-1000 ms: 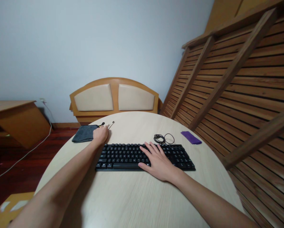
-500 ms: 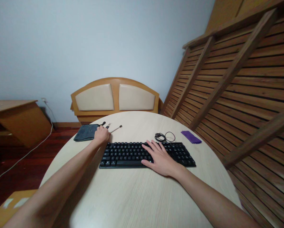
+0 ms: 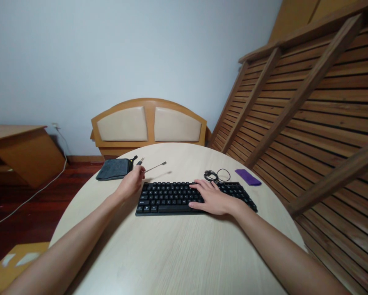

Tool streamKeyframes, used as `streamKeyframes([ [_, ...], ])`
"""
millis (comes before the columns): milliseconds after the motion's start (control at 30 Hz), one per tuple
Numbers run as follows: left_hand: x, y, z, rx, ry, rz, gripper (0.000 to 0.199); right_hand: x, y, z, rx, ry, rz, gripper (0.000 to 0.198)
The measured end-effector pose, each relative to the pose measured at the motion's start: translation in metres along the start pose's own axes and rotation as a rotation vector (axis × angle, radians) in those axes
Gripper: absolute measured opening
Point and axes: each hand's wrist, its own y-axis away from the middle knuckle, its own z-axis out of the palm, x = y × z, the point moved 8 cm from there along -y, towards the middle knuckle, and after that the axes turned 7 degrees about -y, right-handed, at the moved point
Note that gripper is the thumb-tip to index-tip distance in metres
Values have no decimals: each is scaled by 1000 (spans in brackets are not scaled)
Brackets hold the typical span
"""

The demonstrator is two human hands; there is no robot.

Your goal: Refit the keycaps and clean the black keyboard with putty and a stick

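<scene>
My left hand (image 3: pixel 132 180) is closed, its fingers pinching a thin stick with a small dark, brush-like tip (image 3: pixel 163 163). The stick is held above the table, pointing right and away from me, and its shadow lies apart from it. A black keyboard (image 3: pixel 168 198) lies flat in front of me. My right hand (image 3: pixel 213 196) rests open on the keyboard's right half, fingers spread, covering some keys. Just left of my left hand lies a dark grey cloth pouch (image 3: pixel 113 169). Beyond my fingertips lies a small black object with a metal end (image 3: pixel 140 161).
A coiled black cable (image 3: pixel 213 176) lies behind the keyboard. To its right is a folded purple cloth (image 3: pixel 248 177). Everything sits on a round pale table (image 3: pixel 177 254). A wooden headboard (image 3: pixel 149 123) stands behind it, and a slatted wooden frame (image 3: pixel 319 110) leans on the right.
My left hand has raised the thin stick off the table. The keyboard has shifted slightly to the right, with my right hand still on it.
</scene>
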Motion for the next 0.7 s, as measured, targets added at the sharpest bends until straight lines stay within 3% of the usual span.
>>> streamKeyframes([
  [133,21,7,-23,89,27,134,37,0,0,-5,145,-1,-77,69],
  [267,38,13,-25,43,-2,285,44,5,4,-1,194,-9,-107,63],
  [533,37,20,-19,-99,16,427,37,7,10,-5,195,-25,-92,62],
  [700,30,19,-19,-180,13,432,41,8,12,-6,196,-27,-89,61],
])
